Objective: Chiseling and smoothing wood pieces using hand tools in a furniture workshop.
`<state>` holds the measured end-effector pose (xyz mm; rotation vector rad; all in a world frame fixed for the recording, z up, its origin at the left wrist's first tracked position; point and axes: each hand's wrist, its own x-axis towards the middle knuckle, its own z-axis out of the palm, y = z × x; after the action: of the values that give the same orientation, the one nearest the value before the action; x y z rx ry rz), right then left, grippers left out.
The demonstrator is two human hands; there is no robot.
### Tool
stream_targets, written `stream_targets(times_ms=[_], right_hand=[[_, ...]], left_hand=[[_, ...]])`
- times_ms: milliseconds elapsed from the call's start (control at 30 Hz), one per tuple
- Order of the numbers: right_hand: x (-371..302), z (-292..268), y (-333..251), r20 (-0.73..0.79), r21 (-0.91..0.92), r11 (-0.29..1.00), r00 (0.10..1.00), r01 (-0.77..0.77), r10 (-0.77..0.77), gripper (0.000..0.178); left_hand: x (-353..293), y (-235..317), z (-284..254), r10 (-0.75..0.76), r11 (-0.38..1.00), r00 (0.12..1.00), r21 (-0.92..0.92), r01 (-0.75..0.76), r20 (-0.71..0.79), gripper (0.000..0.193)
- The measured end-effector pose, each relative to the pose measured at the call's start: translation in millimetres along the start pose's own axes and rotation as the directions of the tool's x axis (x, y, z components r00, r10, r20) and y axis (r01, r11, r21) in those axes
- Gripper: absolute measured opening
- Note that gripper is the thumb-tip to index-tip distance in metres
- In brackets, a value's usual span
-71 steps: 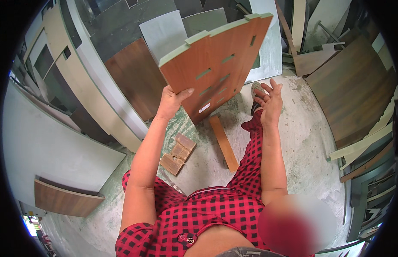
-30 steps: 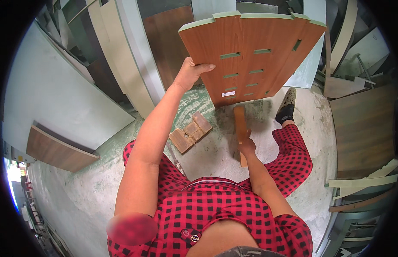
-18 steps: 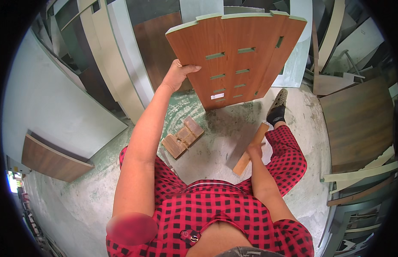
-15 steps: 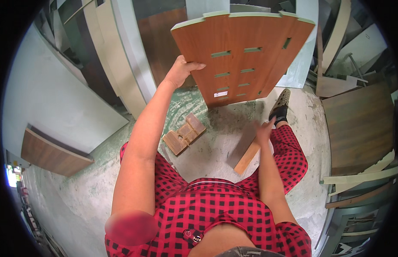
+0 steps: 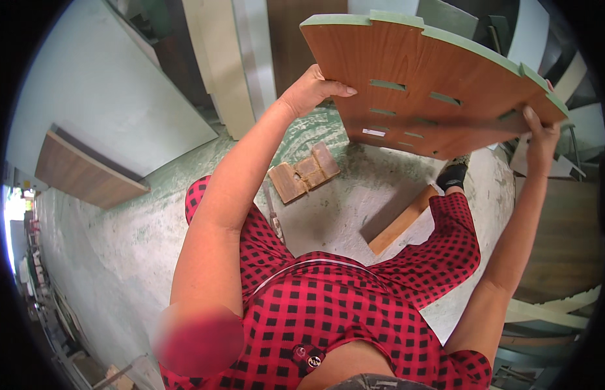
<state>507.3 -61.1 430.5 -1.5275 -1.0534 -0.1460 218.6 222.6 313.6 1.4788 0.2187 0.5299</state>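
- The broad red-brown wood-grain panel with a stepped pale green edge [image 5: 416, 62] stands tilted in front of the person, over the floor; whether its lower edge touches down cannot be told.
- The person's left hand [image 5: 314, 91] is clamped on the panel's left edge, its thumb lying flat on the slotted face.
- The person's right hand [image 5: 542, 138] grips the panel's right edge, thumb pressed to the same face, with the fingers mostly hidden behind.
- The two hands are well apart, with the panel's whole width between them.
- Several narrow rectangular slots run across the panel's face, and a small white label [image 5: 374, 132] sits low on its left part.
- On the near side of the panel, toward its left, a worn brown notched wooden block [image 5: 305, 173] lies on the floor.
- Also nearer the person than the panel, toward its right, a straight orange-brown wooden batten [image 5: 404, 220] lies slantwise, just beside the right trouser leg.
- A slim tool with a straight shaft [image 5: 275, 223] lies nearer the person than the panel, beside the left trouser leg.
- Well left of the panel, a low dark brown wood-grain board [image 5: 88, 170] leans against a large pale grey sheet [image 5: 107, 91].
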Motion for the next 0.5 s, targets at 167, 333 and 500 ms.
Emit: stream_targets(times_ms=[167,333,500], right_hand=[[7.5,5.1,-18.9,0.152,-0.028,0.998,0.987,-0.054,0.057,0.047],[27.6,62.4,-37.7,0.036,0.033,0.997,0.997,-0.066,0.065,0.044],[66.8,38.8,52.6,0.161,0.302,0.884,0.933,-0.357,0.321,0.037]], left_hand=[[-33.6,-14.0,-47.5,-0.359,0.91,0.923,0.17,0.379,-0.136,0.046],[-136.8,-131.2,-109.5,-0.645,0.343,0.663,0.631,0.696,-0.381,0.07],[-277.9,-238.2,-78.5,-0.599,-0.102,0.385,0.544,0.833,-0.702,0.032]])
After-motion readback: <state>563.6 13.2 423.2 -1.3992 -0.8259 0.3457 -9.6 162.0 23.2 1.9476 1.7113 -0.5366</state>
